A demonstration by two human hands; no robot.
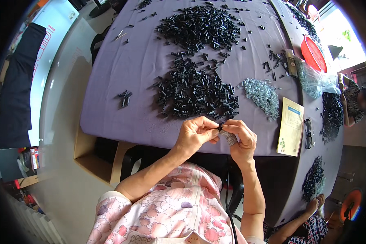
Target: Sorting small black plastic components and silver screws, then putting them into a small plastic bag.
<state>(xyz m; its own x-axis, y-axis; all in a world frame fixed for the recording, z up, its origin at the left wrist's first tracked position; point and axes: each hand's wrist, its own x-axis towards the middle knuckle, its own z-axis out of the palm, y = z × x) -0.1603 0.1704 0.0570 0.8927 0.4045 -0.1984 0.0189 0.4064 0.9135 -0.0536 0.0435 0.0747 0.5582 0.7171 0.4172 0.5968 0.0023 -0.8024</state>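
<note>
Close to the table's near edge, my left hand [194, 135] and my right hand [243, 137] meet with fingertips pinched. A small black plastic piece [220, 127] is between them, mostly hidden by the fingers. Under my right fingers shows a greyish speckled bundle [230, 138]; what it is I cannot make out. Just beyond my hands spreads a heap of short black tube-like pieces [195, 91]. To its right lies a smaller pile of clear plastic bits [262, 97].
A second black heap [201, 26] lies farther back on the purple-covered table [118, 73]. A few black pieces [125, 97] sit at left. Toward the right are a tan booklet [290, 127], glasses [308, 133], a plastic bag [313, 83] and a red basket [313, 53]. Other people's hands [315, 204] work at right.
</note>
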